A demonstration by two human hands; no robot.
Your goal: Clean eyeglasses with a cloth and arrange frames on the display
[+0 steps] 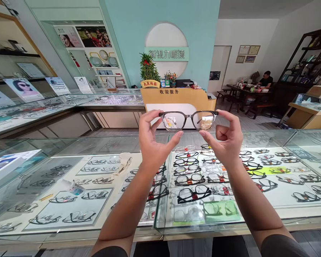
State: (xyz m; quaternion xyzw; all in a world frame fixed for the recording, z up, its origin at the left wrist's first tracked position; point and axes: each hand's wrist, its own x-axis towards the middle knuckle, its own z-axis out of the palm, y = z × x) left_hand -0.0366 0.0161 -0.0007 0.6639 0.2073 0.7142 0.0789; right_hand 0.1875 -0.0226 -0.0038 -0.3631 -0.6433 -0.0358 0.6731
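A pair of eyeglasses [188, 116] with a dark upper rim and clear lower rims is held up level above the glass display case [160, 214]. My left hand [155, 137] grips its left end, fingertips at the upper corner and thumb under the left lens. At the right end, my right hand [226, 134] pinches the frame the same way, thumb below the right lens and other fingers curled. Below my hands, rows of eyeglasses [188, 179] lie inside the case.
On the case's left part are a small bottle [73, 187], a crumpled cloth [123, 163] and a white box [5, 167]. A wooden counter [176, 94] with a plant [148, 67] stands beyond. A person [266, 80] sits at a table at the back right.
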